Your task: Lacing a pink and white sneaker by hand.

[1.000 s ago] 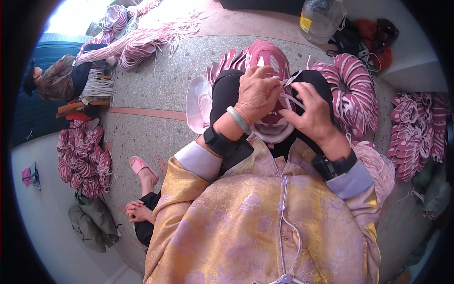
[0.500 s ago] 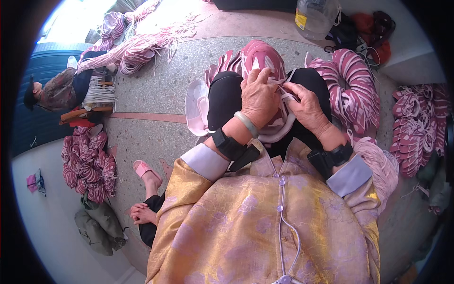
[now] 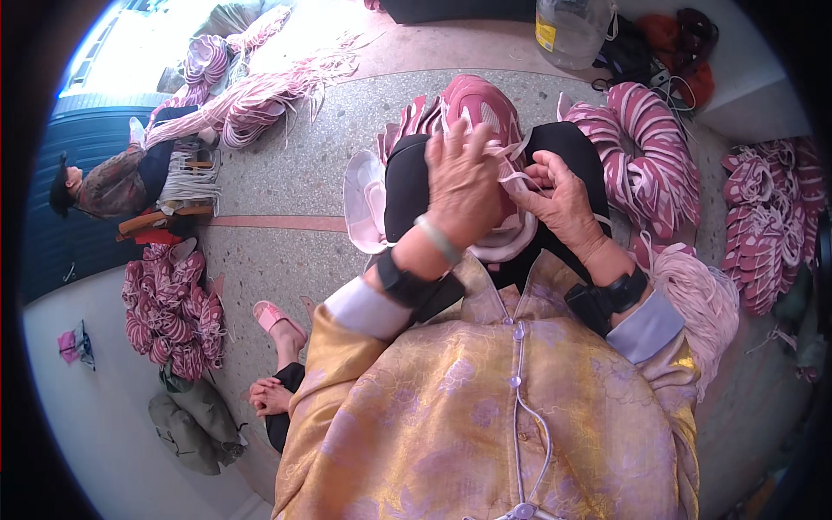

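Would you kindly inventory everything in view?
Shoe upper: one, pink, upper centre
Lace strands: some, pale pink, upper centre
Ring of uppers: one, pink-white, upper right
Piles of uppers: several, pink-white, both sides
Lace bundles: two, pale pink, right, upper left
Jug: one, clear, upper right
Cloth heap: one, grey-green, lower left
Slipper: one, pink, lower left
Other people: two, dark-clad, left
Shirt: one, gold, lower centre
Left hand: one, bare, over shoe upper
Right hand: one, bare, at lace strands

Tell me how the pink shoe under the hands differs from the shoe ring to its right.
The shoe is single; the ring packs many pieces into a loop. The left hand partly covers the shoe; no hand covers the ring. Both combine dark and pale pink.
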Demonstrator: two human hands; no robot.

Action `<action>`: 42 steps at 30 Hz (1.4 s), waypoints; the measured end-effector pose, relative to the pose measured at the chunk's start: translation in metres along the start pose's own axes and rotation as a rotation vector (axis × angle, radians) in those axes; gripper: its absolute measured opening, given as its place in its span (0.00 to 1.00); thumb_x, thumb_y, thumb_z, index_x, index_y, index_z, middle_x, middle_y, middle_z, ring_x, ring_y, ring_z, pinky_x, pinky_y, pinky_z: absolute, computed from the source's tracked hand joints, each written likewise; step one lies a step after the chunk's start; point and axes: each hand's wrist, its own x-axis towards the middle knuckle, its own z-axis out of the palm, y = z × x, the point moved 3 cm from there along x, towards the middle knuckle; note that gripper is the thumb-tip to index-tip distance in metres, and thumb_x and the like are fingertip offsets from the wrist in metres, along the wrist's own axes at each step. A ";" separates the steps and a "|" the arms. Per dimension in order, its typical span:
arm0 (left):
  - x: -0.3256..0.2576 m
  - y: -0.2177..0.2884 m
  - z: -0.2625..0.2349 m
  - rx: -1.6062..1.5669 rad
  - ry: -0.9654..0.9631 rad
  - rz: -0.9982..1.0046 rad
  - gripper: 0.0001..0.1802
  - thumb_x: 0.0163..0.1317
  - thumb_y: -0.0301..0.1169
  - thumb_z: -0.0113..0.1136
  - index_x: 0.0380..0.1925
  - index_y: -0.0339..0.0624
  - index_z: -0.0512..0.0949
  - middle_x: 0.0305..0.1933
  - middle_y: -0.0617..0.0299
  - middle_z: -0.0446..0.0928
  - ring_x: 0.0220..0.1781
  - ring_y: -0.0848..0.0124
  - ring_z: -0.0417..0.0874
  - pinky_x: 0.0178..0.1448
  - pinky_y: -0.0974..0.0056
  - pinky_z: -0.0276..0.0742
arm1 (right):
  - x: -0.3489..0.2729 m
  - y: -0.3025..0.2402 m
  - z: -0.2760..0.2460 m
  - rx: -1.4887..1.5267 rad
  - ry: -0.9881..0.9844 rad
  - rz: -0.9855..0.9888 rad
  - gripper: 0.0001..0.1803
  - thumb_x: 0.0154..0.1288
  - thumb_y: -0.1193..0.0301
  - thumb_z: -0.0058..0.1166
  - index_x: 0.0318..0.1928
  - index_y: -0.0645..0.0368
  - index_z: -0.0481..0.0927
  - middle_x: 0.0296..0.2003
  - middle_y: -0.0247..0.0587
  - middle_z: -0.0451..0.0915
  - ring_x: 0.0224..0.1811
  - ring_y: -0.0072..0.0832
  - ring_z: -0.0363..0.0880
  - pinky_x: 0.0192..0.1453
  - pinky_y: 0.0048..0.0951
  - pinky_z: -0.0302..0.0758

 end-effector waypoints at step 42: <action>-0.030 -0.052 0.003 -0.416 -0.037 -0.220 0.08 0.52 0.32 0.57 0.30 0.40 0.76 0.27 0.55 0.76 0.30 0.57 0.78 0.34 0.59 0.72 | 0.057 -0.040 -0.012 -0.203 -0.448 0.195 0.12 0.61 0.64 0.53 0.29 0.60 0.79 0.19 0.24 0.71 0.20 0.10 0.65 0.24 0.13 0.62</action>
